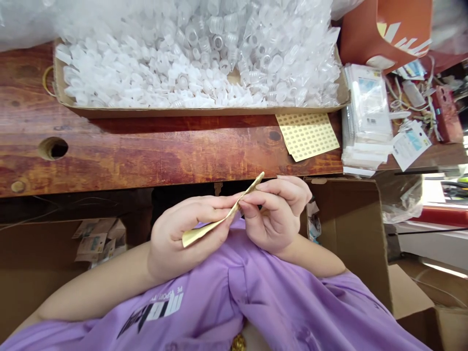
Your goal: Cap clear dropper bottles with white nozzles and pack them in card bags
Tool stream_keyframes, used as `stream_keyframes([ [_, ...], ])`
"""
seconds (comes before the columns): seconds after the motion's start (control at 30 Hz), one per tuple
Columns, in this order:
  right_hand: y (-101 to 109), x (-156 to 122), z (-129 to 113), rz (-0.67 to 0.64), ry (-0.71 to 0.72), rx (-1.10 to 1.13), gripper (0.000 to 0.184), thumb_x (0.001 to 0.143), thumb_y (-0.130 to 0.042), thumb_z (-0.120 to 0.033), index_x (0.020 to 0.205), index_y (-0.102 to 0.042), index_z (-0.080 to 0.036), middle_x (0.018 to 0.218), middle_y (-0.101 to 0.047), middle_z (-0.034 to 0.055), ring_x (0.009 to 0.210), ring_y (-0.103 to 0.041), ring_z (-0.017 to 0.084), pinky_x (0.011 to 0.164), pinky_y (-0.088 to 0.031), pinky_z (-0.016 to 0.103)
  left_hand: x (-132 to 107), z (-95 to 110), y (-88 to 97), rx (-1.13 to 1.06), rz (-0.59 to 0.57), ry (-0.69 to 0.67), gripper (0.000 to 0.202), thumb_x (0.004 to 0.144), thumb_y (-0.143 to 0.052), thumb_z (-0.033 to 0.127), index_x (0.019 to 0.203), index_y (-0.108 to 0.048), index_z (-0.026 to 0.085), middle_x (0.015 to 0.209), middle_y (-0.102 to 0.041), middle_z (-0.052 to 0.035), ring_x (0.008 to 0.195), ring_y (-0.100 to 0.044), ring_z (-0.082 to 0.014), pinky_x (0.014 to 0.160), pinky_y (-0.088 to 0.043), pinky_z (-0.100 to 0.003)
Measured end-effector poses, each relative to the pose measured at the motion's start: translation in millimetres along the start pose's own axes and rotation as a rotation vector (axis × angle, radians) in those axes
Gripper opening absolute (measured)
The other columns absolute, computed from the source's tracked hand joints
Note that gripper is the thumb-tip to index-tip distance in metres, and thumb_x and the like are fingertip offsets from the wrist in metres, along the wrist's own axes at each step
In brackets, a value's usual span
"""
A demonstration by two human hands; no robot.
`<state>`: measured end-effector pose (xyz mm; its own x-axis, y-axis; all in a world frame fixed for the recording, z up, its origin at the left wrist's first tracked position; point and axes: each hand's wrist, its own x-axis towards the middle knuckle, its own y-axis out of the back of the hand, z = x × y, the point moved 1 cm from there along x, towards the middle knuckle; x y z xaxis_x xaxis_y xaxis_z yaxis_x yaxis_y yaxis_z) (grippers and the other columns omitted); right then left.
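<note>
Between my hands is a yellow sticker sheet (pixel 204 233), bent and seen nearly edge-on above my lap. My left hand (pixel 183 229) grips its lower left part, fingers behind and thumb in front. The thumb and forefinger of my right hand (pixel 280 214) pinch at the sheet's upper right edge; whether a single sticker is between them is too small to tell. On the wooden table (pixel 164 156) ahead lie similar yellow sheets (pixel 310 135) printed with rows of small dark marks. Behind them stands a shallow cardboard tray (pixel 204 113) heaped with small clear and whitish plastic parts.
Stacked clear packets (pixel 367 112) lie right of the sheets, near an orange box (pixel 387 34) and tangled cords. Open cardboard boxes stand below the table edge: a left box (pixel 40 268) with printed cards (pixel 93 243), and a right box (pixel 351 229). The tabletop has a round hole (pixel 53 147).
</note>
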<state>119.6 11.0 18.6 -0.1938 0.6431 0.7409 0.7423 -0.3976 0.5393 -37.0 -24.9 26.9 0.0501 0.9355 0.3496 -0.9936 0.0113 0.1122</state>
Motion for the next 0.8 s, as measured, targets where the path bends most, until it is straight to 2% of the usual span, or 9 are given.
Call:
stream_keyframes([
  [0.27, -5.9, 2.5, 0.2, 0.038, 0.007, 0.036, 0.016, 0.096, -0.050, -0.032, 0.083, -0.054, -0.023, 0.083, -0.052, 0.0025, 0.084, -0.053, 0.017, 0.078, -0.045, 0.036, -0.5, -0.7, -3.8, -0.121, 0.045, 0.071, 0.027, 0.080, -0.063, 0.000, 0.093, -0.065, 0.023, 0.108, -0.073, -0.0039, 0.097, -0.071, -0.0193, 0.083, -0.064, -0.031],
  [0.5, -5.5, 2.2, 0.7, 0.008, 0.009, 0.081, 0.013, 0.095, -0.049, -0.026, 0.085, -0.054, -0.020, 0.089, -0.053, 0.0029, 0.088, -0.051, 0.016, 0.078, -0.046, 0.032, 1.0, -0.5, -6.1, -0.217, 0.077, 0.093, 0.032, 0.076, -0.063, -0.006, 0.092, -0.068, 0.022, 0.106, -0.074, -0.0006, 0.095, -0.071, -0.0127, 0.085, -0.060, -0.019],
  [0.8, -9.5, 3.0, 2.1, 0.016, -0.012, 0.127, 0.014, 0.096, -0.050, -0.027, 0.084, -0.053, -0.020, 0.088, -0.052, 0.0037, 0.087, -0.052, 0.016, 0.079, -0.044, 0.034, 4.8, -3.6, -6.3, -0.283, 0.106, 0.210, 0.022, 0.081, -0.064, 0.001, 0.089, -0.069, 0.021, 0.100, -0.075, -0.0005, 0.091, -0.073, -0.0146, 0.081, -0.061, -0.019],
])
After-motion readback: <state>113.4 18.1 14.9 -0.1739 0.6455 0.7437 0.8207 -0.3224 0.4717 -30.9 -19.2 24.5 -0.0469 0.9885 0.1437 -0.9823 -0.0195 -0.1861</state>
